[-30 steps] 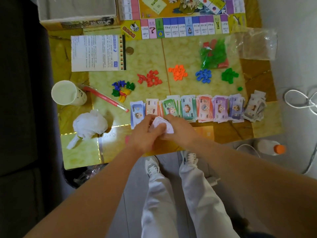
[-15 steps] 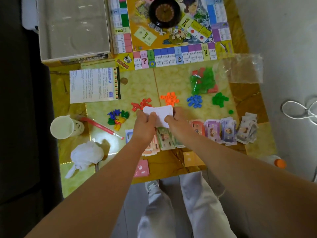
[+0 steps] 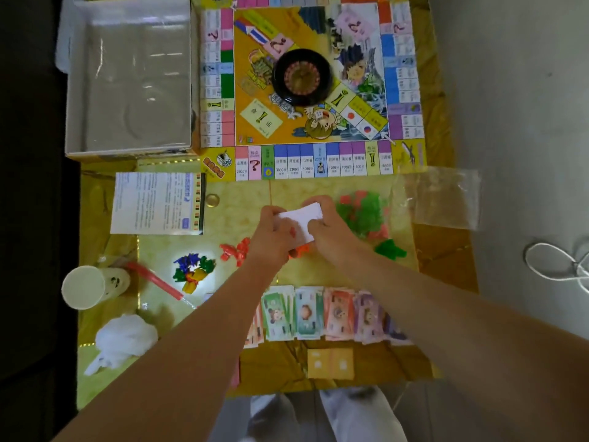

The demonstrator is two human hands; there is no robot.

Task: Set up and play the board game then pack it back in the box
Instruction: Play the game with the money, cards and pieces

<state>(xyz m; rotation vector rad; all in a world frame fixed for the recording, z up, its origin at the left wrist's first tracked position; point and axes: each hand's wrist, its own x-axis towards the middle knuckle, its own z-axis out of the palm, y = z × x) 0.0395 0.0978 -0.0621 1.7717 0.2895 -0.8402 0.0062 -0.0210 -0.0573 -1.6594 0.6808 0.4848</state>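
Gripping 1 white card stack (image 3: pixel 302 218) together, the left hand (image 3: pixel 274 237) and right hand (image 3: pixel 331 231) hovered just below the game board (image 3: pixel 312 162).

Both bare forearms reach forward from the lower corners of the view and converge near its middle. The left hand (image 3: pixel 271 234) and right hand (image 3: pixel 333 239) sit side by side, backs up and fingers curled, gripping a white card stack (image 3: pixel 302 216) between them.
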